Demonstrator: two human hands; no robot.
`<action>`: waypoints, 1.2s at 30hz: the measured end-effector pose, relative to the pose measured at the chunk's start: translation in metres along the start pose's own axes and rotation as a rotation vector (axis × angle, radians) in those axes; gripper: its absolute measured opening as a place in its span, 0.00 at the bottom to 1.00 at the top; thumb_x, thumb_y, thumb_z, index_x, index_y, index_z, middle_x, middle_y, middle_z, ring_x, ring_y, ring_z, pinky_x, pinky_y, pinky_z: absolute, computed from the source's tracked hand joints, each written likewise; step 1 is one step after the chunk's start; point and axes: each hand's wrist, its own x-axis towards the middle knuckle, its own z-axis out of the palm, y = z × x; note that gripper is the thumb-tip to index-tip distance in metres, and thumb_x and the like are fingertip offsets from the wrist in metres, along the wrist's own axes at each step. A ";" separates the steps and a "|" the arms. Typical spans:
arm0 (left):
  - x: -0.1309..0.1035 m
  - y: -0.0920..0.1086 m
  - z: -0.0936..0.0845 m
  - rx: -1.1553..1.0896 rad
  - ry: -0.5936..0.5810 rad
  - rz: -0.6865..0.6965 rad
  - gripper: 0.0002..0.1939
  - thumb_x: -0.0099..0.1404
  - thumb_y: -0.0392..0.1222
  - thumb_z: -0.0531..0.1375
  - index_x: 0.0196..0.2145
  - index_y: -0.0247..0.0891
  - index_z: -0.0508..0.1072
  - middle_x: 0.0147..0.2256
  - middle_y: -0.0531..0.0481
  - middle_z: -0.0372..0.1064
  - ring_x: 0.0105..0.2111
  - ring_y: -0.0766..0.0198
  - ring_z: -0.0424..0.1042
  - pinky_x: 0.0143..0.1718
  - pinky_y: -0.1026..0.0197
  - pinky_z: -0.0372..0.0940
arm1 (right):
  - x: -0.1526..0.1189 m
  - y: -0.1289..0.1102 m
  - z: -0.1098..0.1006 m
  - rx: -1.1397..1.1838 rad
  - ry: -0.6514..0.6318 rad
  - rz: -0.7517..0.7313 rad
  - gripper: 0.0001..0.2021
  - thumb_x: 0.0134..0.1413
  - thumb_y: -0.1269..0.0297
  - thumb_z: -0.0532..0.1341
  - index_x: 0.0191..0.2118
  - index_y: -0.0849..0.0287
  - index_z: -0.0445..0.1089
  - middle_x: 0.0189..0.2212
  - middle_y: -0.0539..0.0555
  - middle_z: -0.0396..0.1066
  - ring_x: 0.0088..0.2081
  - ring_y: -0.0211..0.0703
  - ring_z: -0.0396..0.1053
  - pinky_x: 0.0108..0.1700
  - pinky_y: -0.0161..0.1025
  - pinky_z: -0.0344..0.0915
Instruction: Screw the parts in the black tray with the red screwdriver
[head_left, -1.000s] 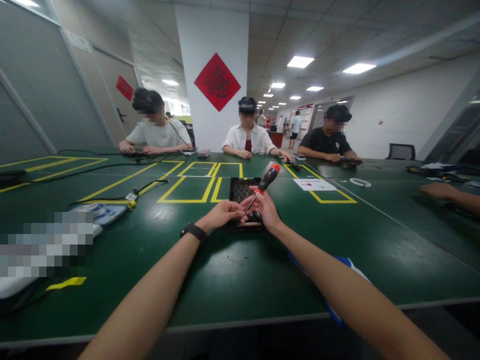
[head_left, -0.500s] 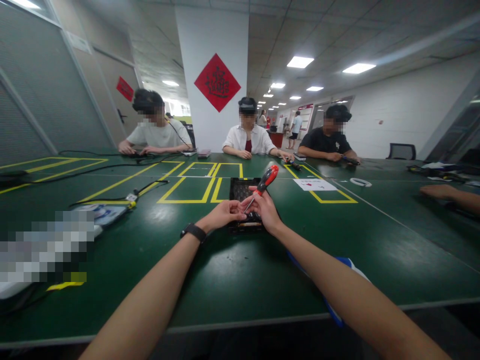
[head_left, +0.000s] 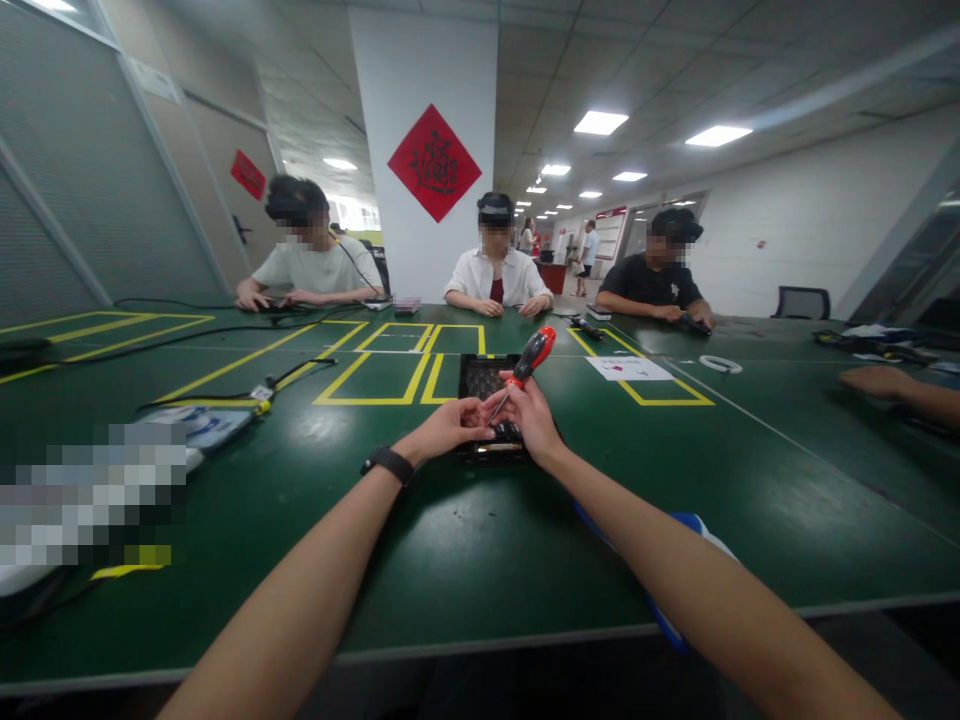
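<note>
A screwdriver [head_left: 534, 357] with a red and black handle leans up to the right in my right hand [head_left: 531, 412], which is closed around its lower part. Its thin metal shaft slants down to the left, towards the fingertips of my left hand [head_left: 453, 428]. Those fingers are pinched together at the shaft's lower end; whatever lies between them is too small to make out. Beneath both hands an open black case [head_left: 480, 372] rests on the green table, partly covered by them. A dark band [head_left: 388, 464] is around my left wrist.
Yellow tape outlines [head_left: 367, 403] mark the table [head_left: 420, 580]. A white paper sheet [head_left: 628, 369] and a white ring [head_left: 721, 365] lie to the right. A blue and white item [head_left: 686, 530] sits under my right forearm. Cables run along the left. Several people sit around the table.
The person opposite has drawn one hand back from a dark item on the table, and both their hands are now near each other. My hands and the screwdriver have barely moved.
</note>
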 end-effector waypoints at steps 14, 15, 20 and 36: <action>-0.001 0.002 -0.002 -0.005 -0.043 0.001 0.14 0.53 0.46 0.61 0.30 0.30 0.71 0.28 0.49 0.70 0.27 0.68 0.67 0.30 0.66 0.59 | 0.002 0.002 -0.004 -0.008 -0.004 0.012 0.13 0.56 0.58 0.51 0.46 0.56 0.56 0.25 0.48 0.69 0.23 0.34 0.67 0.25 0.31 0.64; -0.001 0.001 -0.001 0.010 -0.012 0.007 0.14 0.52 0.46 0.63 0.29 0.30 0.70 0.26 0.51 0.69 0.25 0.69 0.65 0.29 0.66 0.58 | 0.002 0.002 -0.003 -0.004 -0.006 0.005 0.13 0.56 0.58 0.52 0.46 0.56 0.56 0.25 0.49 0.69 0.24 0.34 0.68 0.25 0.31 0.64; 0.000 -0.004 -0.001 0.044 0.036 0.021 0.15 0.49 0.45 0.65 0.26 0.31 0.67 0.22 0.55 0.64 0.22 0.72 0.62 0.25 0.68 0.56 | 0.001 0.000 0.001 0.000 -0.023 -0.001 0.15 0.55 0.57 0.53 0.46 0.56 0.55 0.25 0.48 0.69 0.24 0.34 0.68 0.25 0.31 0.64; 0.000 -0.004 0.003 -0.009 0.043 0.008 0.14 0.49 0.44 0.65 0.27 0.31 0.67 0.22 0.56 0.63 0.21 0.73 0.61 0.24 0.69 0.55 | 0.001 -0.001 0.001 -0.010 0.025 -0.007 0.14 0.54 0.56 0.54 0.45 0.56 0.57 0.24 0.48 0.69 0.23 0.34 0.68 0.26 0.32 0.65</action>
